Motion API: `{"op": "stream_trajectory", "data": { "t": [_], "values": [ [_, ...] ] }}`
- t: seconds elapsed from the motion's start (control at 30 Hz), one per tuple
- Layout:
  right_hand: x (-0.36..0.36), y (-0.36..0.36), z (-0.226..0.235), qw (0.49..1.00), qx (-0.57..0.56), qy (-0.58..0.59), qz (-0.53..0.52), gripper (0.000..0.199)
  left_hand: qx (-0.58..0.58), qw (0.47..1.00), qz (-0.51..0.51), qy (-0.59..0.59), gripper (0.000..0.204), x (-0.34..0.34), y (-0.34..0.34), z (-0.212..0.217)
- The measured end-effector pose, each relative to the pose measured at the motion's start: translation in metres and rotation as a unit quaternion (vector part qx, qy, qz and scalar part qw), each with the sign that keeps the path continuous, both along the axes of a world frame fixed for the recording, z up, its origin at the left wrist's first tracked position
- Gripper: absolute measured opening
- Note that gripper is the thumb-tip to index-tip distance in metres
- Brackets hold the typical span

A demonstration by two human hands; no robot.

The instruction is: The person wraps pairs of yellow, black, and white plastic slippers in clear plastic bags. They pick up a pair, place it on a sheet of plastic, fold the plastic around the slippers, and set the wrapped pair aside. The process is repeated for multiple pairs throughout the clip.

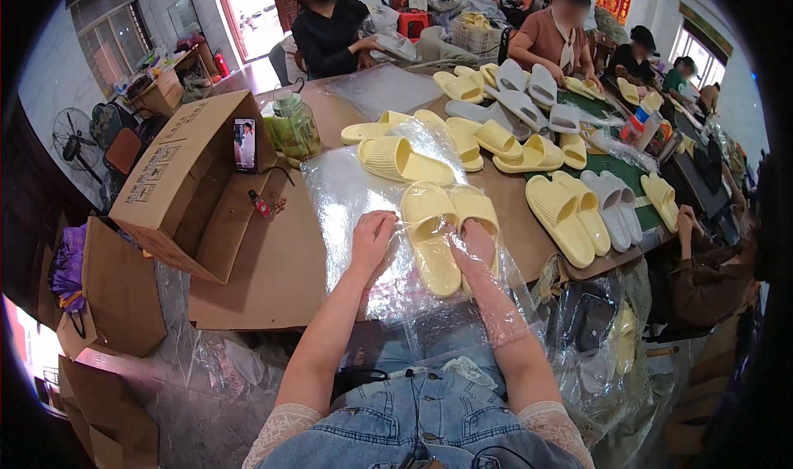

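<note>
A pair of yellow slippers [434, 250] lies side by side in front of me, toes pointing away, inside a clear plastic bag [388, 291]. My right hand [473, 244] reaches into the bag, the film covering part of the forearm. Its fingers grip the pair where the two straps meet; the fingertips are partly hidden. Left of the slippers, my left hand [374, 234] pinches the bag's edge. Beyond the pair, another yellow slipper [402, 162] rests on a stack of clear bags [326, 190].
An open cardboard box [178, 172] stands at left with a phone [245, 145] propped in it, beside a green-tinted jar [294, 126]. More yellow slippers [568, 213] and grey slippers [613, 207] lie to the right. Co-workers sit around the table's far and right sides.
</note>
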State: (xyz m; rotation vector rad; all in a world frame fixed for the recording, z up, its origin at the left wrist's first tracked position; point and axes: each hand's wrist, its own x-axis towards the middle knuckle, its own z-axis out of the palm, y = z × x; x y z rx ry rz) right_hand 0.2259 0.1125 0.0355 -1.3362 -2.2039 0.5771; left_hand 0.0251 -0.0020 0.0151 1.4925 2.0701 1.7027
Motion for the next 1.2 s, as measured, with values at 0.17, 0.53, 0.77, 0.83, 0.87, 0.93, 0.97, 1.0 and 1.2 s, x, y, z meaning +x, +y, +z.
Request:
{"op": "stream_trajectory", "data": {
  "t": [0.17,0.53,0.77,0.83,0.87,0.93,0.97,1.0,1.2],
  "values": [
    [-0.002,0.003,-0.01,0.999,0.036,0.025,0.001,0.045,0.01,1.0,0.001,-0.021,0.021,0.0,0.0,-0.005],
    [0.0,-0.003,0.001,1.0,0.016,0.008,0.01,0.045,0.007,1.0,0.006,-0.018,0.02,-0.001,0.001,-0.005],
    [-0.001,-0.001,0.002,1.0,-0.008,-0.002,0.009,0.044,0.001,1.0,0.009,-0.012,0.021,-0.001,0.0,-0.004],
    [-0.001,-0.001,0.001,1.0,-0.004,0.002,0.007,0.044,0.001,1.0,0.006,-0.01,0.021,-0.001,0.001,-0.004],
    [-0.001,0.002,-0.005,1.0,0.006,0.005,0.007,0.044,0.0,1.0,0.005,-0.013,0.021,-0.001,0.001,-0.005],
    [-0.002,0.001,-0.003,1.0,0.011,0.007,0.009,0.044,-0.005,1.0,0.006,-0.017,0.022,-0.002,0.0,-0.006],
    [-0.001,0.0,-0.002,1.0,0.006,0.006,0.01,0.044,-0.003,1.0,0.006,-0.014,0.022,-0.002,0.001,-0.006],
    [-0.001,-0.001,0.0,1.0,0.0,0.004,0.009,0.044,-0.001,1.0,0.005,-0.012,0.022,-0.002,0.001,-0.006],
    [-0.001,0.0,0.003,1.0,-0.016,-0.016,0.01,0.045,0.003,1.0,0.004,-0.022,0.021,-0.001,0.001,-0.006]
  ]
}}
